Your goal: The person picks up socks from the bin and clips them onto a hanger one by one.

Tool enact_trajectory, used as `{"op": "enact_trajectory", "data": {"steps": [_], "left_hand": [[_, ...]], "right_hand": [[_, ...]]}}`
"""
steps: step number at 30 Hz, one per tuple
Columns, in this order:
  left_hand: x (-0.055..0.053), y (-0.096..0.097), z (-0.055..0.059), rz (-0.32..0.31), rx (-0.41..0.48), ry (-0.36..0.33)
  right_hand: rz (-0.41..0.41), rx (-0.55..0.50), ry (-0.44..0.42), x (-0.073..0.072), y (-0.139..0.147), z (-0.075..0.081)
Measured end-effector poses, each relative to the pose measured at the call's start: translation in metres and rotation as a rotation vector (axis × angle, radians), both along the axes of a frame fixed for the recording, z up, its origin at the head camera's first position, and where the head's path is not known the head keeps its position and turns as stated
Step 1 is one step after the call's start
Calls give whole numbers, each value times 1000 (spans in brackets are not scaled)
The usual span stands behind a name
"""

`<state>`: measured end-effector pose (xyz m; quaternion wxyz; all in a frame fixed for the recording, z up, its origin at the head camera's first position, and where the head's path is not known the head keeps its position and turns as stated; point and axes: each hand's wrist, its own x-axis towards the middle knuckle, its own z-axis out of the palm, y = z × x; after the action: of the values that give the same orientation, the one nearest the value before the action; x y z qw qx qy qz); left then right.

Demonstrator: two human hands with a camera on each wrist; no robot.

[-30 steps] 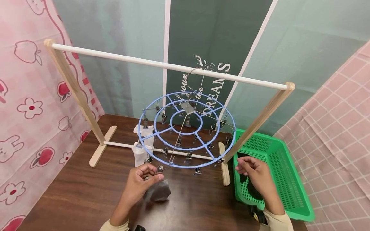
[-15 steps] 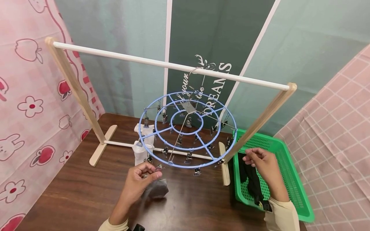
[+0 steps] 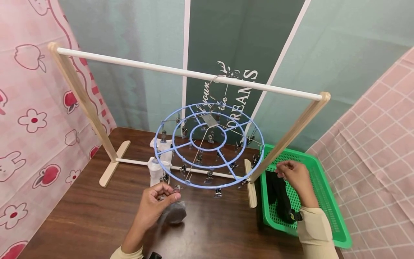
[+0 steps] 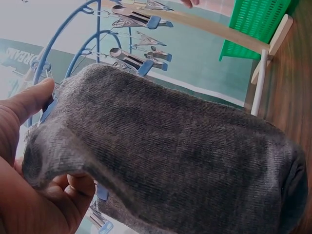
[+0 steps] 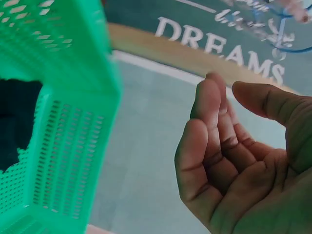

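At the near left edge of the round blue clip hanger (image 3: 207,187), my left hand (image 3: 154,201) pinches the top edge of a grey sock (image 4: 165,141). A metal clip (image 3: 176,188) with blue tips sits right at the thumb tip. The sock hangs down below the hand, over the table. My right hand (image 3: 295,176) holds nothing; its fingers bend loosely, with the thumb apart from them in the right wrist view. It is over the green basket (image 3: 333,201), above black cloth (image 3: 281,198) lying inside.
White socks (image 3: 158,172) hang from clips on the hanger's left side. The hanger hooks over the white bar (image 3: 136,64) of a wooden stand (image 3: 84,97). Several unused clips (image 3: 211,136) dangle from the rings. The stand's right foot (image 3: 251,187) is beside the basket.
My right hand has moved right and away from the hanger, farther over the basket. The left hand stays at the sock and clip, shifting only slightly.
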<state>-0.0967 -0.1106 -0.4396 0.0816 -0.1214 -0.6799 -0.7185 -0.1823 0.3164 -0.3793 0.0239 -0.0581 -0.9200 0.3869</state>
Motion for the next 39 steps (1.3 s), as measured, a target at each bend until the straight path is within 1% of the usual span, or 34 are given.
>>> {"op": "enact_trajectory", "data": {"steps": [3,7,14,18,21,26,31,35,39], "left_hand": [[0,0,0,5,6,0],[0,0,-1,8,16,-3],[0,-2,-1,30,2,-12],[0,-2,0,35,-4,-4],[0,-2,1,40,-10,9],[0,-2,3,48,-31,11],[0,-3,4,71,-51,5],[0,-4,4,95,-42,-8],[0,-5,5,123,-31,-10]], "right_hand": [[-28,33,-4,-5,5,-5],[-59,64,-36,-10,11,-13],[-69,77,-88,-18,21,-38],[-94,91,-103,-21,25,-50],[-112,116,-125,-24,29,-56],[-142,146,-176,-29,34,-65],[-173,147,-181,-32,39,-76],[-167,163,-203,-35,44,-82],[-114,181,-280,-38,48,-84]]}}
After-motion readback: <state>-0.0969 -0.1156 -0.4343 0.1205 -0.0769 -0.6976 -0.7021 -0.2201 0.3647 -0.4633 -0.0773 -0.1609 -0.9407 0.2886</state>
